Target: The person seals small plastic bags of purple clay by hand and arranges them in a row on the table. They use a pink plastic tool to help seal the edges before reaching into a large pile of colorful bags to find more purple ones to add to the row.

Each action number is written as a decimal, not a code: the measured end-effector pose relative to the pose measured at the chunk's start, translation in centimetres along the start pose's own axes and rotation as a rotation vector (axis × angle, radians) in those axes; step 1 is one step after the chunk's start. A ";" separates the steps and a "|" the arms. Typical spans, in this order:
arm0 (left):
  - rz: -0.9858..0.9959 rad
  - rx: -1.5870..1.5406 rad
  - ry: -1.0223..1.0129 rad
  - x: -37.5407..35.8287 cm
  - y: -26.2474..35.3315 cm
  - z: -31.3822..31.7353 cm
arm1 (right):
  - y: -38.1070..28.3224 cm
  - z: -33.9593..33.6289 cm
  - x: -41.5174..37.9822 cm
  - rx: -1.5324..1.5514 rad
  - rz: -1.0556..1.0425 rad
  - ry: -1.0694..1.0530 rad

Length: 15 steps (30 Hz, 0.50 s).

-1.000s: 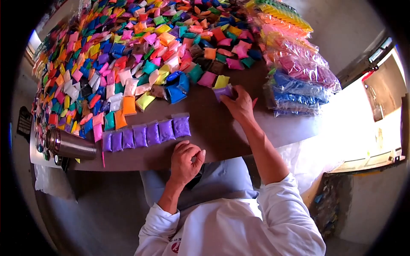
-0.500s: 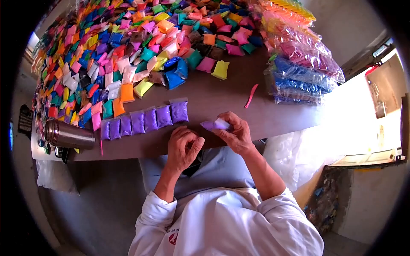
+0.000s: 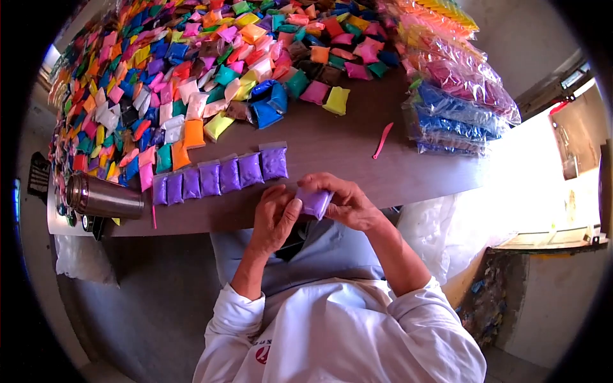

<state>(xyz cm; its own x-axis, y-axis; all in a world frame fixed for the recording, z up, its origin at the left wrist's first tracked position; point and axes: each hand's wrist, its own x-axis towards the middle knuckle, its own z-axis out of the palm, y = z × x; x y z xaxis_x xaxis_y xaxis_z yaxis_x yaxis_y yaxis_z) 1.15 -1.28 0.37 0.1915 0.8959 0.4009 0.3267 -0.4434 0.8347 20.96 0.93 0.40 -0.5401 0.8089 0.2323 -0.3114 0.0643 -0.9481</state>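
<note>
A small purple packet (image 3: 314, 202) is held between my two hands at the table's front edge. My right hand (image 3: 348, 203) grips it from above and the right, fingers bent over its upper part. On its left side, the thumb of my left hand (image 3: 276, 217) presses against it, the other fingers curled. Just left and beyond my hands, a row of purple packets (image 3: 209, 179) lies side by side on the brown table (image 3: 338, 148).
A large heap of coloured packets (image 3: 191, 83) covers the back left. Stacked clear bags of packets (image 3: 456, 105) stand at the right. A pink tool (image 3: 383, 140) lies near them. At the left front lies a steel flask (image 3: 105, 196), beside a thin pink stick (image 3: 154, 216).
My right hand has brought the purple packet leftward and turned it. My left hand has moved up to it and now grips its left side. The view has shifted slightly.
</note>
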 end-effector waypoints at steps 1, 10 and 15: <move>-0.028 -0.029 0.013 -0.1 -0.2 -0.1 | 0.0 0.2 0.0 0.000 0.002 -0.001; -0.009 0.090 -0.044 0.0 -0.2 0.1 | -1.1 2.0 -0.7 0.008 0.355 0.295; 0.029 0.142 -0.084 0.1 -0.3 -0.4 | -0.9 2.2 -0.6 0.053 0.301 0.339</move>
<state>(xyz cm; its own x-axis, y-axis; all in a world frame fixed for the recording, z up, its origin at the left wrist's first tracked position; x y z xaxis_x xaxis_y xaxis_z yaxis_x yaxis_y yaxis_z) 0.70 -1.07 0.33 0.2778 0.8796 0.3862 0.4460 -0.4742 0.7591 19.86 -0.85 1.59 -0.3292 0.9331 -0.1446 -0.2239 -0.2259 -0.9481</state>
